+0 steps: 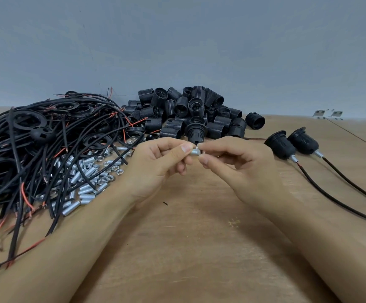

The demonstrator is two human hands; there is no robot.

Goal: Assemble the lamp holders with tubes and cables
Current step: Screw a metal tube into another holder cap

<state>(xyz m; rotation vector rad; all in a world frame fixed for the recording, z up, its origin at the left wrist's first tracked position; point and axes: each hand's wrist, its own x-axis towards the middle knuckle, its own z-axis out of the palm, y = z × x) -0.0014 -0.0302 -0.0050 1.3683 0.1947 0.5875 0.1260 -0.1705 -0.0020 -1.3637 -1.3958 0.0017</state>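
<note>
Item in hand: we find one short threaded metal tube [195,152] held above the wooden table [188,248], pinched at its left end between the thumb and forefinger of the left hand [158,165], whose other fingers are curled under. The right hand [232,162] meets it from the other side, thumb and forefinger pinched together at the tube's right end; whether they grip the tube itself or some small part on it we cannot tell. Stock to the left: a tangled heap of black cables [35,149] with red and bare wire ends, with black rings and caps among them. Just beside it, nearer the left hand, we count a loose scatter of threaded tubes [81,184] with small hex nuts [109,169] mixed in. Stock at the back, against the grey wall [177,40]: a pile of black ribbed lamp holder shells [188,114]. To the right, well apart from the hands: two lamp holders [291,143] already fitted with tubes, lying on their sides, a black cable [341,193] trailing from each toward the table's right edge.
</note>
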